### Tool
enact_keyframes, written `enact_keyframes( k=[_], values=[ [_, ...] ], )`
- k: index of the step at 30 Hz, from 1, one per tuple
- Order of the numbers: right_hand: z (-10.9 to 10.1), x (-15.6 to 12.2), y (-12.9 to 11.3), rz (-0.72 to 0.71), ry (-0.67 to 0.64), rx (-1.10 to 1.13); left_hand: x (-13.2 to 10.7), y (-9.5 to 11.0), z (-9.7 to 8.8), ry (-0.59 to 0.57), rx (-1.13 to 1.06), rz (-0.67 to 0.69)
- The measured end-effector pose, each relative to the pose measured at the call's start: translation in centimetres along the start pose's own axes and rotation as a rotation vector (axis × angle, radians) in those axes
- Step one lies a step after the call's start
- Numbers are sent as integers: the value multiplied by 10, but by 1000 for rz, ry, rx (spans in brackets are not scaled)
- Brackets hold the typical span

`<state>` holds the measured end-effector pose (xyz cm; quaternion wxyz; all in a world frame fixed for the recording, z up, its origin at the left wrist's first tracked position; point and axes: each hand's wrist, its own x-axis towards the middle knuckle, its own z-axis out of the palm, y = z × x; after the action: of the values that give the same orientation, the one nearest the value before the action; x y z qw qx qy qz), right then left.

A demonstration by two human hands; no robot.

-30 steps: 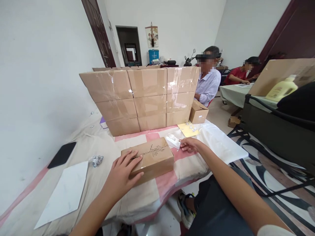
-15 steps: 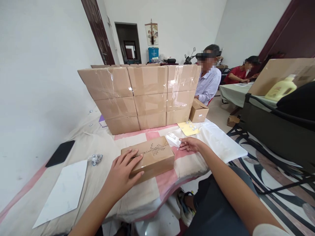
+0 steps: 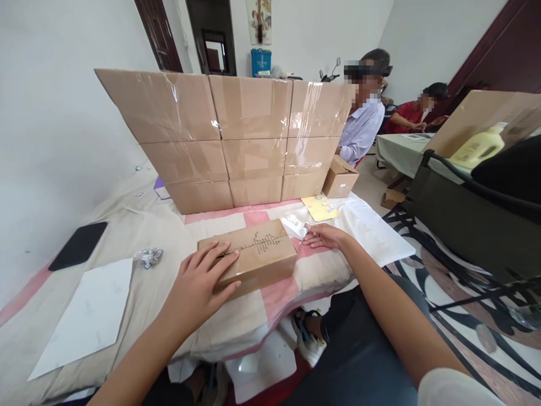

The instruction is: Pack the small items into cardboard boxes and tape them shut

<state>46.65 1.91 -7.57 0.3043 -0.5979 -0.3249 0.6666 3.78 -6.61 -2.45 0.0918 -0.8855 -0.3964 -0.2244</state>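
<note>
My left hand [image 3: 208, 276] lies with spread fingers on the left end of a closed cardboard box [image 3: 270, 265], which has dark printed marks along its top. Just past the right end of this box is a white tape dispenser [image 3: 293, 226], low over the checked cloth. My right hand [image 3: 324, 235] pinches the dispenser's near right end between thumb and forefinger, the other fingers stretched out below. Whether a strip of tape is between the fingertips is too small to tell.
A wall of taped cardboard boxes [image 3: 253, 144] stands behind. Nearby are a yellow sheet [image 3: 318, 208] with small bits on it and a smaller box [image 3: 340, 177]. Leftward lie a white sheet [image 3: 91, 316], crumpled clear plastic [image 3: 149, 257] and a black phone-like slab [image 3: 79, 245]. Two people sit beyond.
The camera has tipped downward and moved a little nearer, so everything sits higher in view. Both hands keep nearly the same places on the box and at the tape dispenser.
</note>
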Motion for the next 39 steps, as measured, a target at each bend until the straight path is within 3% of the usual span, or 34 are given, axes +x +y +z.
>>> enact_keyframes(
  k=[14,21,28,34,39],
  values=[
    [5,-5,-7,29,3,7,0,2,-1,10,-5,-2],
    [14,-3,-2,-10,124,-50,1,2,-1,8,-16,-1],
    [20,-24,-15,-57,183,-200,1,4,-3,-15,-9,-12],
    [40,-56,-36,-400,313,-305,10,10,-5,-23,6,-35],
    [88,-85,-40,-884,100,-278,16,20,-13,-48,25,-55]
  ],
)
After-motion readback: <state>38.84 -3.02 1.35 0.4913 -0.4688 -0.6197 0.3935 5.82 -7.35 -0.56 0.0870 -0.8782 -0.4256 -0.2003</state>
